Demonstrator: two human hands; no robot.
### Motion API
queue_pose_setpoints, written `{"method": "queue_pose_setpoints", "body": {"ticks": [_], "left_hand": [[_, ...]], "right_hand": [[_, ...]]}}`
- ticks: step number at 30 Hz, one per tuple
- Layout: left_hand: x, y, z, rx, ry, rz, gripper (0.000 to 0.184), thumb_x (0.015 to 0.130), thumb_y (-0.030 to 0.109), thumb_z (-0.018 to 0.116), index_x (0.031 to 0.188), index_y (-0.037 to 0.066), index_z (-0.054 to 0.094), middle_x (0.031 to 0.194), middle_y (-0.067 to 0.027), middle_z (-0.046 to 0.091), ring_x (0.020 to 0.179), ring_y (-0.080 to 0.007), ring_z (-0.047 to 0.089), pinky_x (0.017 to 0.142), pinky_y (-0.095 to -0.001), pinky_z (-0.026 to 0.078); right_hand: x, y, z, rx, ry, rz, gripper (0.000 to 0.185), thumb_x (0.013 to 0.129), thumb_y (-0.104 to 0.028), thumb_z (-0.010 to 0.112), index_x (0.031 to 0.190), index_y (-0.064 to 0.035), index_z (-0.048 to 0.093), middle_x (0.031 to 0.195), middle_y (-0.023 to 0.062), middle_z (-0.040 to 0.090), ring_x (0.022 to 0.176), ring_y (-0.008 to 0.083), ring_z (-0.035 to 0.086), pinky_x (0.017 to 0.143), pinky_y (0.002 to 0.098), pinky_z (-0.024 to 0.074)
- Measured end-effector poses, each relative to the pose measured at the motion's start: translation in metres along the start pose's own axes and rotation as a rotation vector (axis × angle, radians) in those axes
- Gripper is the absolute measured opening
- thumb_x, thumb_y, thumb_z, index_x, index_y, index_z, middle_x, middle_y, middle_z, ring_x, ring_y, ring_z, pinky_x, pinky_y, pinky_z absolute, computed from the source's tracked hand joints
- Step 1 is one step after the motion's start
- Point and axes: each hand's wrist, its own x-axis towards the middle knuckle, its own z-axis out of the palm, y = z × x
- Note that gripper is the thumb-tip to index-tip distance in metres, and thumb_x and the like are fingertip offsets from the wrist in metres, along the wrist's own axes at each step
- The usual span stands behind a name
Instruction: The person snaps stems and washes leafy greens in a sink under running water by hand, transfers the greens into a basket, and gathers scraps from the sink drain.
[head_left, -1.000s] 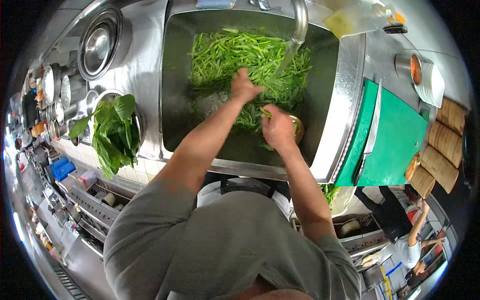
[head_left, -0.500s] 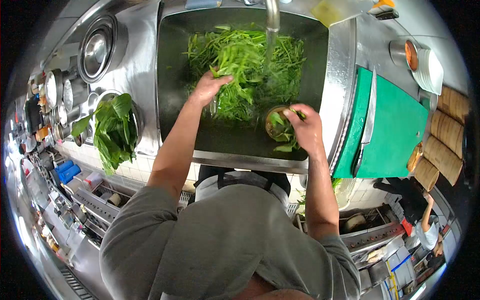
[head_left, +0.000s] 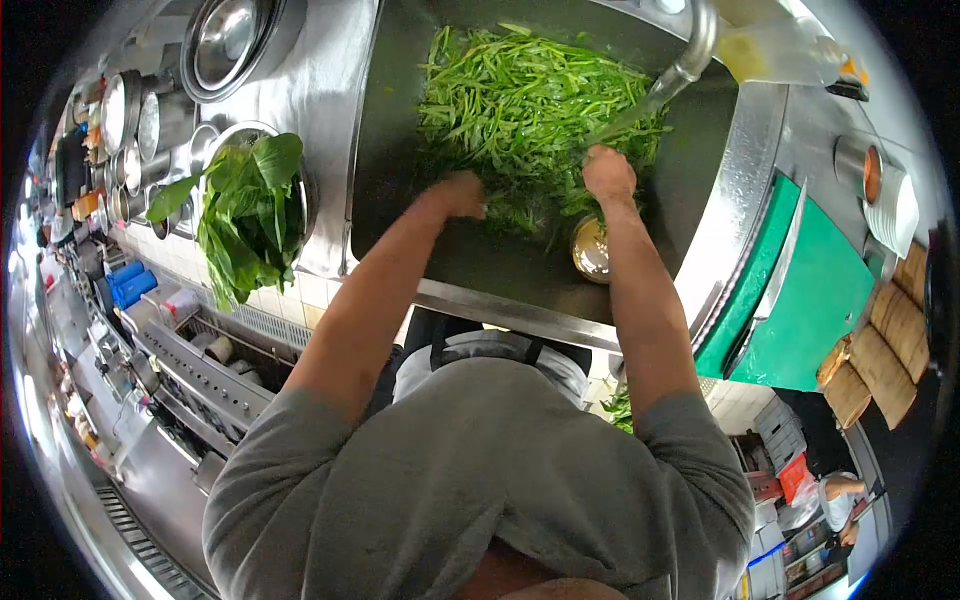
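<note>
Cut leafy greens [head_left: 530, 90] float in a heap in the water of a deep metal sink [head_left: 395, 130]. My left hand [head_left: 462, 193] is over the near left edge of the heap, its fingers smeared by motion and partly turned away. Among the greens at the right, my right hand [head_left: 608, 173] is closed, with leaves showing beside and below the fingers. Just under that wrist, a round, shallow, yellowish bowl [head_left: 590, 248] sits in the sink, partly covered by my forearm.
A faucet [head_left: 690, 60] runs water into the sink. Whole leafy vegetables [head_left: 250, 210] overhang a metal bowl at the left. To the right, a knife [head_left: 775, 285] lies on a green cutting board [head_left: 820, 300]. Metal basins [head_left: 228, 45] stand back left; another person [head_left: 840, 500] is far right.
My left hand has dropped the bunch of greens and drawn nearer. My right hand has moved from the bowl up into the heap. Leaves no longer show in the bowl. The view has shifted.
</note>
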Motion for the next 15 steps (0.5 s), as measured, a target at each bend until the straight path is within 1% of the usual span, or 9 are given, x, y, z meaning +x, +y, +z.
{"method": "queue_pose_setpoints", "body": {"ticks": [2, 4, 5, 8, 11, 12, 13, 14, 15], "left_hand": [[0.039, 0.0, 0.033, 0.014, -0.025, -0.012, 0.025, 0.082, 0.022, 0.072, 0.088, -0.003, 0.072, 0.09, -0.0222, 0.067, 0.082, -0.036, 0.065, 0.072, -0.0519, 0.05], [0.044, 0.016, 0.039, -0.067, -0.042, -0.364, 0.017, 0.085, 0.013, 0.066, 0.083, -0.004, 0.068, 0.08, -0.0218, 0.063, 0.074, -0.0338, 0.06, 0.065, -0.0538, 0.045], [0.045, 0.018, 0.041, -0.073, -0.04, -0.368, 0.017, 0.085, 0.013, 0.066, 0.083, -0.004, 0.068, 0.08, -0.0218, 0.063, 0.074, -0.0338, 0.06, 0.065, -0.0538, 0.045], [0.04, 0.032, 0.032, -0.049, -0.051, -0.325, 0.015, 0.089, 0.007, 0.059, 0.08, -0.004, 0.063, 0.077, -0.0195, 0.057, 0.07, -0.0314, 0.056, 0.061, -0.0549, 0.041], [-0.009, 0.067, -0.031, -0.024, -0.012, -0.399, 0.017, 0.092, 0.01, 0.059, 0.084, -0.003, 0.066, 0.079, -0.0202, 0.059, 0.072, -0.0345, 0.058, 0.064, -0.0527, 0.045], [-0.028, 0.069, -0.049, -0.096, 0.173, -0.289, 0.018, 0.09, 0.016, 0.065, 0.094, -0.001, 0.069, 0.094, -0.0196, 0.065, 0.084, -0.0348, 0.064, 0.074, -0.0484, 0.05], [-0.047, 0.073, -0.065, -0.168, 0.355, -0.173, 0.028, 0.087, 0.023, 0.071, 0.103, 0.0, 0.072, 0.108, -0.0189, 0.071, 0.096, -0.0351, 0.069, 0.084, -0.0441, 0.055], [-0.067, 0.08, -0.083, -0.258, 0.525, -0.088, 0.028, 0.09, 0.026, 0.069, 0.105, 0.002, 0.072, 0.102, -0.0159, 0.073, 0.089, -0.0296, 0.07, 0.08, -0.0397, 0.054], [-0.078, 0.083, -0.098, -0.437, 0.563, -0.063, 0.029, 0.091, 0.027, 0.069, 0.105, 0.002, 0.072, 0.099, -0.0151, 0.073, 0.085, -0.0275, 0.069, 0.078, -0.0391, 0.054]], "right_hand": [[-0.015, -0.005, -0.016, 0.033, 0.075, -0.037, 0.024, 0.088, -0.02, 0.057, 0.107, -0.017, 0.073, 0.112, 0.0181, 0.069, 0.102, 0.0375, 0.067, 0.087, 0.0461, 0.0552], [-0.034, -0.016, -0.037, 0.175, 0.275, -0.05, 0.024, 0.088, -0.024, 0.06, 0.106, -0.0178, 0.074, 0.109, 0.0186, 0.07, 0.1, 0.039, 0.067, 0.086, 0.0466, 0.0545], [-0.036, -0.017, -0.041, 0.231, 0.389, -0.168, 0.024, 0.087, -0.027, 0.062, 0.105, -0.0183, 0.075, 0.106, 0.0193, 0.07, 0.098, 0.0378, 0.067, 0.086, 0.0461, 0.0543], [-0.044, -0.027, -0.06, 0.43, 0.3, -0.156, 0.022, 0.088, -0.026, 0.061, 0.102, -0.017, 0.076, 0.101, 0.0189, 0.071, 0.094, 0.0375, 0.068, 0.083, 0.0444, 0.0546], [-0.027, -0.042, -0.066, 0.646, 0.288, -0.19, 0.018, 0.087, -0.023, 0.064, 0.099, -0.0154, 0.075, 0.09, 0.0158, 0.073, 0.077, 0.0289, 0.07, 0.07, 0.0384, 0.0542], [-0.022, -0.046, -0.067, 0.756, 0.263, -0.201, 0.016, 0.087, -0.022, 0.066, 0.099, -0.0153, 0.075, 0.086, 0.0142, 0.073, 0.07, 0.0252, 0.07, 0.065, 0.0364, 0.0533], [-0.032, -0.058, -0.086, 0.64, 0.296, -0.212, 0.014, 0.088, -0.021, 0.067, 0.098, -0.0134, 0.074, 0.079, 0.0114, 0.071, 0.061, 0.0196, 0.065, 0.058, 0.0334, 0.0502], [-0.04, -0.067, -0.098, 0.645, 0.3, -0.212, 0.014, 0.088, -0.021, 0.067, 0.098, -0.0134, 0.074, 0.079, 0.0114, 0.071, 0.061, 0.0196, 0.065, 0.058, 0.0334, 0.0502], [-0.047, -0.073, -0.107, 0.667, 0.229, -0.237, 0.014, 0.089, -0.022, 0.067, 0.097, -0.0121, 0.074, 0.08, 0.0108, 0.071, 0.062, 0.0196, 0.064, 0.059, 0.0336, 0.0501]]}}
